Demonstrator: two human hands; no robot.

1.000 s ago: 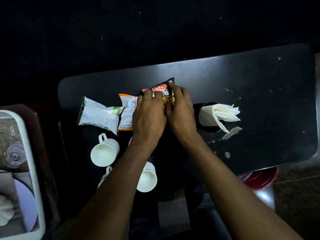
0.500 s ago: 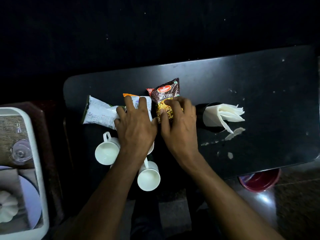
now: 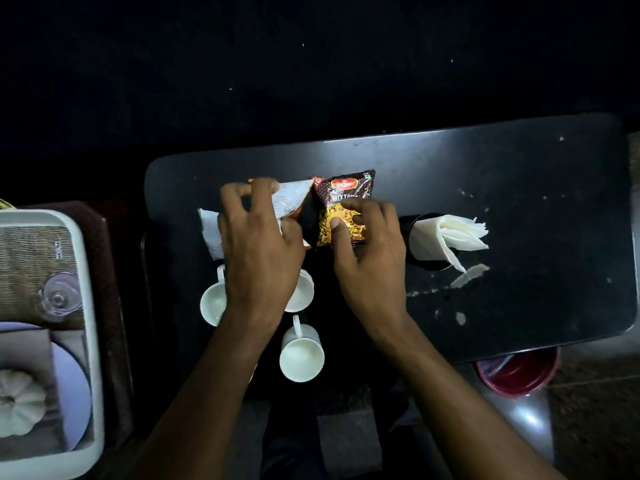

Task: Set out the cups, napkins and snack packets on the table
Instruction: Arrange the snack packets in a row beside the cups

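Nearly done, seemingly: with three cups [image 3: 301, 355] and the napkins [image 3: 450, 233] already on the desk [image 3: 519, 188], only packets left to arrange, left hand [image 3: 258, 251] gripping the orange-edged packet [image 3: 294, 202], right hand [image 3: 370, 265] pinching the brown packet [image 3: 346, 199] alongside.

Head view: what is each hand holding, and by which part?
Left hand grips the orange packet across its left end. Right hand pinches the brown packet at its lower right, thumb on the front.

Likely a home sitting room: low black table [image 3: 519, 209], white cups [image 3: 301, 358], serving tray [image 3: 91, 323].
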